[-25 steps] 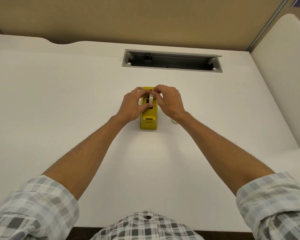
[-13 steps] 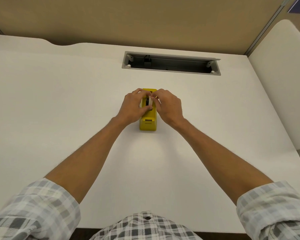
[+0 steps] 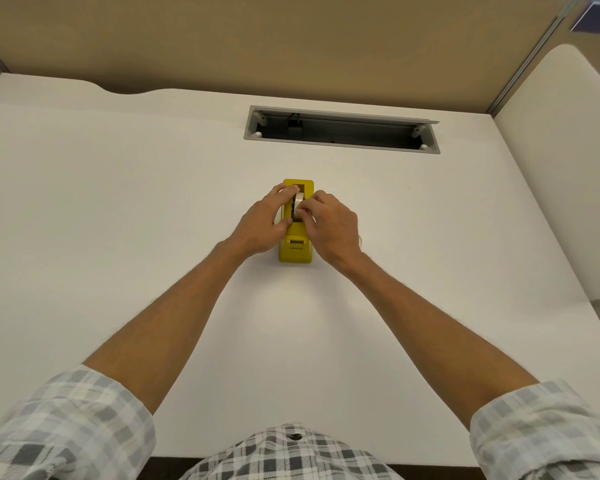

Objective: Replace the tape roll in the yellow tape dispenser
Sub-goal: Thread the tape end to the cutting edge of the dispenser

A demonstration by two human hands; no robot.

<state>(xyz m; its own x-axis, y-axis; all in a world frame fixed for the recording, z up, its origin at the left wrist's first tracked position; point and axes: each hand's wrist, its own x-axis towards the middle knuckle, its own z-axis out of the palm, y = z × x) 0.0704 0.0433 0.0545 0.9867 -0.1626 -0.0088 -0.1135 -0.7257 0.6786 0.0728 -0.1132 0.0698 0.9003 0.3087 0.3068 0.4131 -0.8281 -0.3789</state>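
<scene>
A big white desk (image 3: 118, 237) fills most of the view. The yellow tape dispenser (image 3: 296, 249) stands on it, and every place here is told from that dispenser.

Behind the dispenser, at the far side of the desk, runs a tan wall panel (image 3: 291, 39). Off to the right of the dispenser stands a white side panel (image 3: 561, 185). Between the dispenser and the tan wall, a little to the right, is a long grey cable slot (image 3: 342, 129) cut into the desk, with its lid open.

Two bare arms reach out to the dispenser from the near side. The sleeves are a grey and white check.

The left hand (image 3: 262, 225) sits on the left side of the dispenser. Its fingers curl over the top of the tape roll (image 3: 298, 199) and its thumb lies by the dispenser's left edge. The right hand (image 3: 331, 225) sits on the right side. Its fingertips (image 3: 305, 212) are bunched up and pinch at the right side of the roll.

The tape roll is pale and stands on its edge in the dark open slot in the top of the dispenser, right between the two hands. Only a small bit of it shows between the fingers. The front end of the dispenser, nearest the person, sticks out from under the hands.
</scene>
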